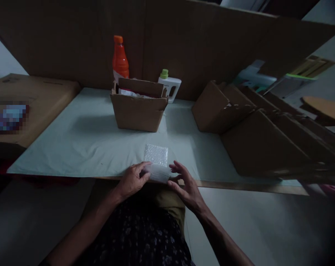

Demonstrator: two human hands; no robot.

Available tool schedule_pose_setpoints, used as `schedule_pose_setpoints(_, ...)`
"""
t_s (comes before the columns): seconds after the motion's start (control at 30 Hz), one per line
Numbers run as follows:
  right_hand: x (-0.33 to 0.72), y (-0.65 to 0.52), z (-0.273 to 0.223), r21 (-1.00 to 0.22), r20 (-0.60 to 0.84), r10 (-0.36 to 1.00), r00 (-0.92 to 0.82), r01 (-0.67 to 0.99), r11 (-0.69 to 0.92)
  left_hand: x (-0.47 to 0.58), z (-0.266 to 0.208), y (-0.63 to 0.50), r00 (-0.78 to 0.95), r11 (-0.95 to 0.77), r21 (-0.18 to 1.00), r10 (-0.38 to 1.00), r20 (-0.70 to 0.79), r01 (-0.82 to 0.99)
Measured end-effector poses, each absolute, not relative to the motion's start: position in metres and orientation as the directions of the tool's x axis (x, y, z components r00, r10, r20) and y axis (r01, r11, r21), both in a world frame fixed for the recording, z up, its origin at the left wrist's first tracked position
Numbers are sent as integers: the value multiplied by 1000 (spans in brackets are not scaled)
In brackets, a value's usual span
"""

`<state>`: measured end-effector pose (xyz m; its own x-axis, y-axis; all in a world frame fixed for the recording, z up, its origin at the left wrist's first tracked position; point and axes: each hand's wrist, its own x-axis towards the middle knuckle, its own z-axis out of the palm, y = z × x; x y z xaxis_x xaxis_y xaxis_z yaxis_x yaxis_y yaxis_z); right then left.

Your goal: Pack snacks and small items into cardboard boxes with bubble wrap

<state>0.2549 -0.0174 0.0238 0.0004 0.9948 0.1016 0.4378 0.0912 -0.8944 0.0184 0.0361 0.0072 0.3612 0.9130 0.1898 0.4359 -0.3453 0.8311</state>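
A small sheet or pouch of bubble wrap (pixel 156 154) lies at the front edge of the cloth-covered table. Its nearer part is a smoother, translucent flap, raised toward me. My left hand (pixel 132 180) has the left edge of this flap between thumb and fingers. On the other side, my right hand (pixel 186 185) is at the flap's right edge, thumb and fingers spread apart; whether its fingertips touch the wrap is hard to make out.
Behind the wrap stands an open cardboard box (pixel 138 112) with packets inside. An orange bottle (pixel 120 59) and a white jug with a green cap (pixel 174 87) are behind it. Several cardboard bins (pixel 261 144) line the right side. A large flat carton (pixel 42 90) is at left.
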Motion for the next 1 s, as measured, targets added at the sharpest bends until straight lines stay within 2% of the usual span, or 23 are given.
schedule_pose_setpoints(0.1,243,4,8,-858,134,991,-7,499,120,23,4,40,338,-307,812,930,144,497)
schedule_pose_setpoints(0.17,239,14,-3,-795,187,982,-16,585,161,25,-1,42,303,-315,751,940,159,581)
schedule_pose_setpoints(0.33,243,8,-7,-485,504,860,-83,796,362,28,-13,44,300,-357,597,933,198,718)
schedule_pose_setpoints(0.43,244,-3,3,-338,524,808,-269,805,487,29,-12,42,307,-387,567,922,235,727)
schedule_pose_setpoints(0.5,242,-4,8,-322,465,800,-379,769,552,26,-7,39,291,-421,564,905,309,711)
schedule_pose_setpoints(0.57,239,0,10,-364,435,810,-393,746,558,20,0,37,314,-494,560,865,391,666)
schedule_pose_setpoints(0.7,236,16,8,-516,381,877,-293,720,465,11,12,39,458,-649,564,761,459,511)
schedule_pose_setpoints(0.8,235,24,9,-565,353,912,-206,730,384,15,9,50,416,-607,590,794,443,532)
schedule_pose_setpoints(0.9,236,23,10,-488,448,883,-137,790,370,24,0,65,361,-555,579,830,425,596)
schedule_pose_setpoints(1.0,236,19,11,-376,471,858,-204,834,404,32,-6,75,379,-566,509,820,429,649)
